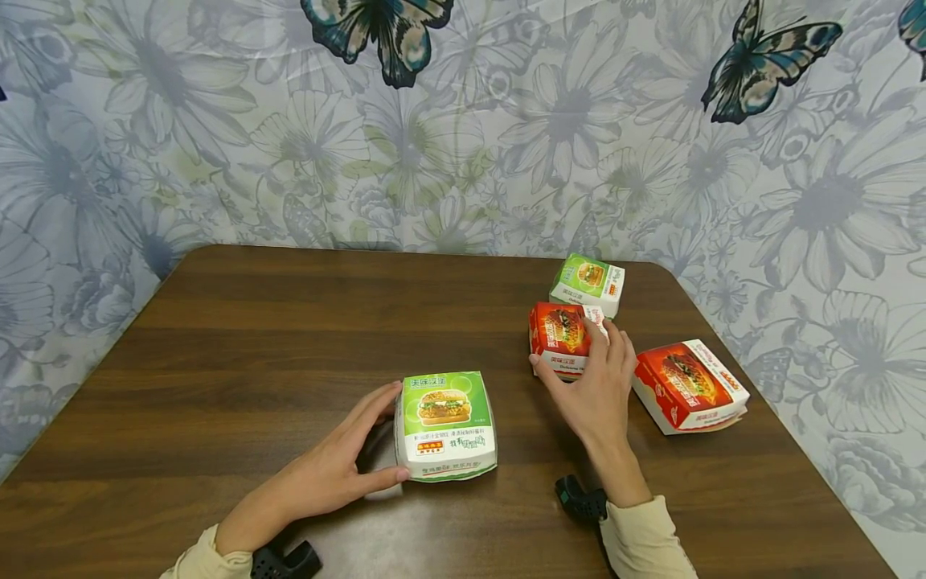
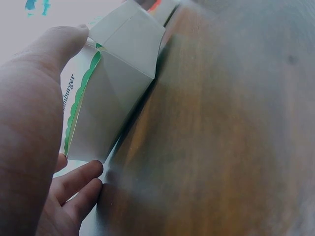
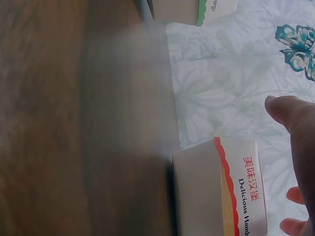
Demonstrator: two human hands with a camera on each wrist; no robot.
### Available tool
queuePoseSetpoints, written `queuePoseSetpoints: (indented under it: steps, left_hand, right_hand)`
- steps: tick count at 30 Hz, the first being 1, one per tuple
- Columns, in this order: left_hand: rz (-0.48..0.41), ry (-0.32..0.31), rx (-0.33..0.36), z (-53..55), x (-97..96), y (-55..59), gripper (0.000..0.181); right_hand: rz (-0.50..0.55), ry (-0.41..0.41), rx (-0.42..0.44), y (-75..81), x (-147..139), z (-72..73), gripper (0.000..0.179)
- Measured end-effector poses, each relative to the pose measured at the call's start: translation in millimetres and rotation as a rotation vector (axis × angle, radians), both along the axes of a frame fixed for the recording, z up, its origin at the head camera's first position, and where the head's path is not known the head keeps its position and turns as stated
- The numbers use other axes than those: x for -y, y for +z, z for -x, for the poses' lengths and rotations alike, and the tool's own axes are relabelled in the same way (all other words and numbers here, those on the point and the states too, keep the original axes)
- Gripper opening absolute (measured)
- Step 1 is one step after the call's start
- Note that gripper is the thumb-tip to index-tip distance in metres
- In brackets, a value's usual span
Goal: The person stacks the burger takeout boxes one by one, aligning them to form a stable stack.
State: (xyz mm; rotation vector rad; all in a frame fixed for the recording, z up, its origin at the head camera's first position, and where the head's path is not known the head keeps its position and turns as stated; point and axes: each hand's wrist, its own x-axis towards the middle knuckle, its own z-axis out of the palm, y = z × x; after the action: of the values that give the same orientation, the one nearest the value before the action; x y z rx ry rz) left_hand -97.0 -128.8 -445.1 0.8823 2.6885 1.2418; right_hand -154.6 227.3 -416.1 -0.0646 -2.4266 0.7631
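Observation:
A green burger box (image 1: 444,422) stands near the front middle of the brown table (image 1: 239,346). My left hand (image 1: 347,458) lies against its left side with fairly straight fingers, the index at the top back corner and the thumb at the front bottom corner. The left wrist view shows the green box (image 2: 113,93) between my thumb and fingers (image 2: 78,184). My right hand (image 1: 595,378) is spread over a red burger box (image 1: 559,331), fingers on its right top edge, thumb low at its front. In the right wrist view the red box (image 3: 221,191) sits a little apart from my thumb.
A smaller green box (image 1: 587,283) stands behind the red one, close to the table's far edge. Another red box (image 1: 690,384) lies to the right, near the right edge. A wall with flower and butterfly paper (image 1: 463,145) closes off the back and the sides.

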Motion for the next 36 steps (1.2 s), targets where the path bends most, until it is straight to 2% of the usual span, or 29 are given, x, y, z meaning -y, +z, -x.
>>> queuePoseSetpoints:
  steps: [12,28,36]
  left_hand:
    - [0.001,-0.001,0.002,0.1,0.2,0.5,0.1]
    - [-0.005,-0.007,0.005,-0.4,-0.3,0.9,0.1]
    - [-0.009,-0.006,0.018,-0.4,-0.1,1.7,0.101]
  right_hand:
    - [0.01,-0.029,0.078,-1.4,-2.6,1.3,0.091]
    - [0.027,-0.029,0.161,-8.1,-6.5,4.1,0.087]
    - [0.036,-0.03,0.174,-10.0,-6.9,6.4,0.087]
